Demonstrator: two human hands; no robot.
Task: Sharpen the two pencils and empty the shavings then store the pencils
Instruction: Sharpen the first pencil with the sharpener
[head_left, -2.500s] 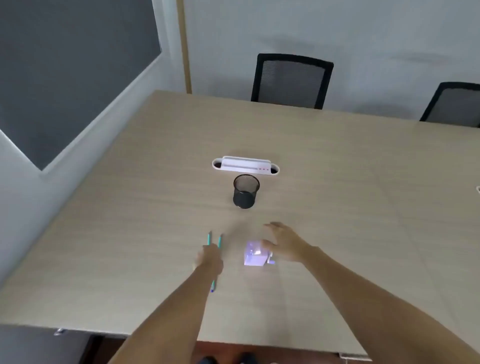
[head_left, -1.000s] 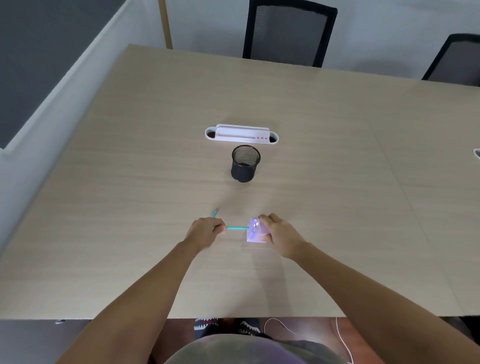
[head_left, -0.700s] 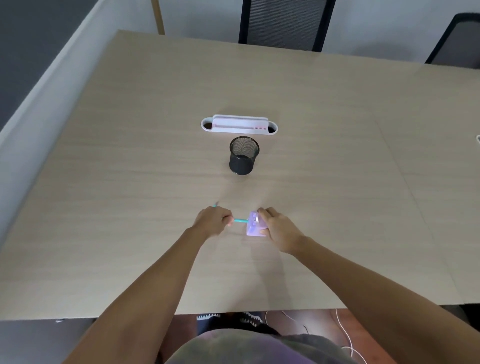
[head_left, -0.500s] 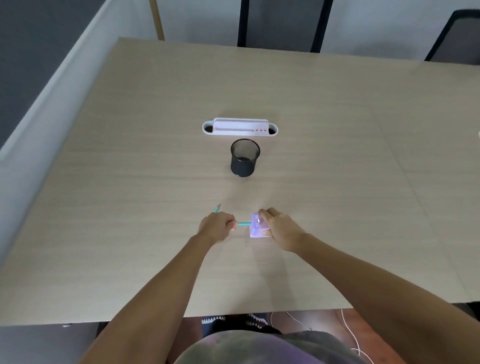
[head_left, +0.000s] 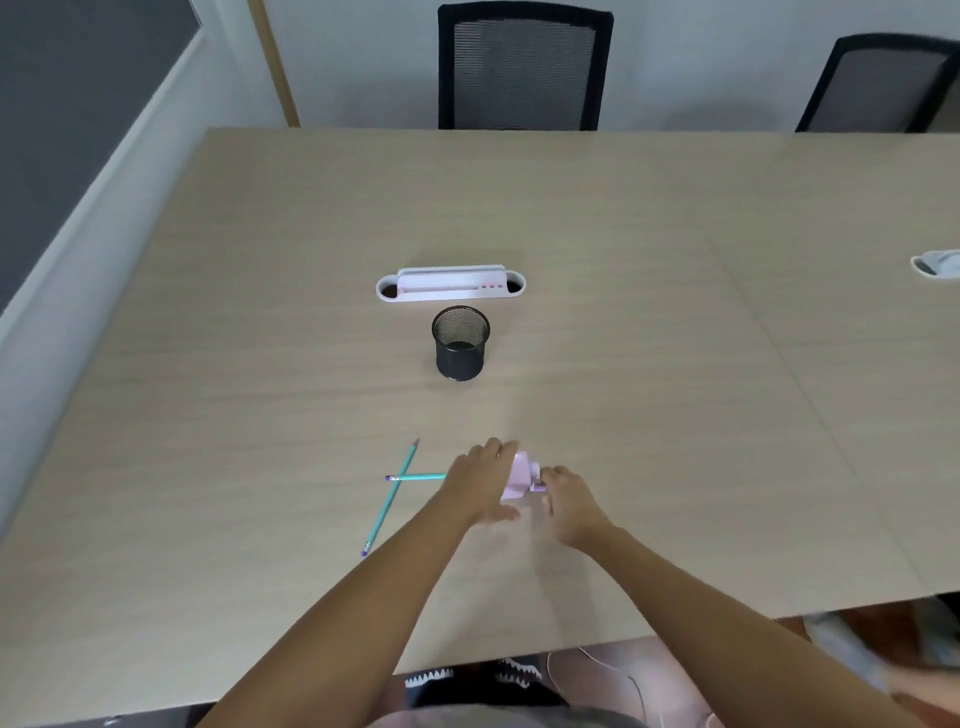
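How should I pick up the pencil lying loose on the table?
Pinch the loose pencil by its lower shaft, coming from above on the left. It lies flat and slanted, free of both hands; the other pencil crosses over its upper part, so stay below that crossing.

– What is the counter (head_left: 623, 312) made of?
– Pale wood-grain laminate, by the look of it: smooth and matt, with fine streaks running across.
– And the black cup (head_left: 460, 343)?
– Wire mesh, metal as it looks, see-through near the rim, with a solid dull band at the base.
– The white holder (head_left: 451, 287) behind it?
– Plastic, smooth, with a slight sheen.
– The sharpener (head_left: 519, 478)?
– Pale pink plastic, smooth; blur hides the finer finish.
– The pencils?
– The pencil on the counter (head_left: 389, 501) has a smooth teal coat; the pencil in the sharpener (head_left: 415, 476) looks the same.
– The chairs (head_left: 524, 67)?
– Black frames, backs of dark mesh cloth.
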